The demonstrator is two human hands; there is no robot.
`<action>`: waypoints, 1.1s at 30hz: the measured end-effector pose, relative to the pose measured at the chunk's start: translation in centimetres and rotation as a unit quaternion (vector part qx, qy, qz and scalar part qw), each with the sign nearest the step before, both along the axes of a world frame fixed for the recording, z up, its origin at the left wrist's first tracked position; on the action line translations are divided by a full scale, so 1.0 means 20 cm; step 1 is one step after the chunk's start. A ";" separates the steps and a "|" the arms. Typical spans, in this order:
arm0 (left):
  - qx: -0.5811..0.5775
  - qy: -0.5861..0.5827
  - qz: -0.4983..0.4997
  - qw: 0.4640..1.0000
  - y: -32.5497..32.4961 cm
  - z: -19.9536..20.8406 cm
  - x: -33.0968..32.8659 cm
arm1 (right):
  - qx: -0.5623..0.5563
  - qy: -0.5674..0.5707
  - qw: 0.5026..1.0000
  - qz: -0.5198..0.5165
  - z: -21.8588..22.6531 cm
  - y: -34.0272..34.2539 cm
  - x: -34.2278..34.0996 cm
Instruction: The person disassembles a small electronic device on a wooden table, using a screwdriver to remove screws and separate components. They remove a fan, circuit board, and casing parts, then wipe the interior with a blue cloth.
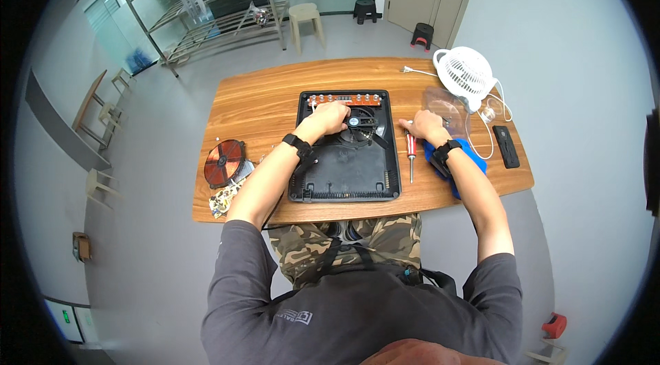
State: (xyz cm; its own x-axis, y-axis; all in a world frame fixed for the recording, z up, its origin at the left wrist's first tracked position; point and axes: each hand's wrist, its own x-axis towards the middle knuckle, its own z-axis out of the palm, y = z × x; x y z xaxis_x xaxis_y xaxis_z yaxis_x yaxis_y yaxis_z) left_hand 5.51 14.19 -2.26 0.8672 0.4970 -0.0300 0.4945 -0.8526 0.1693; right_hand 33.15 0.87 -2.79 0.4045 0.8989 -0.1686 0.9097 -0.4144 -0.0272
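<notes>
One half-curled left hand (330, 118) is at the induction cooker's cooling fan (355, 122), the half-curled right hand (430, 126) at a screwdriver (411, 146); grips unclear.

1 black rectangular casing (344, 169), open side up, flat on wood-grain table (275, 76), round fan (354, 122) and orange circuit strip (344, 99) exposed; 1 screwdriver (411, 148), red-and-white handle, just beside casing's right edge, shaft nearward.

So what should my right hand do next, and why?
Perhaps close your right hand around the screwdriver and lift it: it lies on the table, handle end by that hand, while your left hand is at the fan in the black casing.
</notes>
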 end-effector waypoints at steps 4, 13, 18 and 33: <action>0.000 -0.010 -0.003 1.000 -0.01 0.01 0.00 | 0.128 0.012 0.987 0.093 0.13 0.06 -0.07; -0.010 -0.018 0.023 1.000 -0.05 0.14 -0.06 | 0.118 0.063 0.956 0.260 0.13 0.15 -0.35; 0.000 -0.071 0.010 0.997 -0.03 0.19 -0.13 | 0.107 0.029 0.951 0.290 0.19 0.17 -0.41; 0.030 -0.127 0.017 0.991 -0.06 0.62 -0.41 | 0.219 0.042 0.917 0.330 0.62 0.15 -0.62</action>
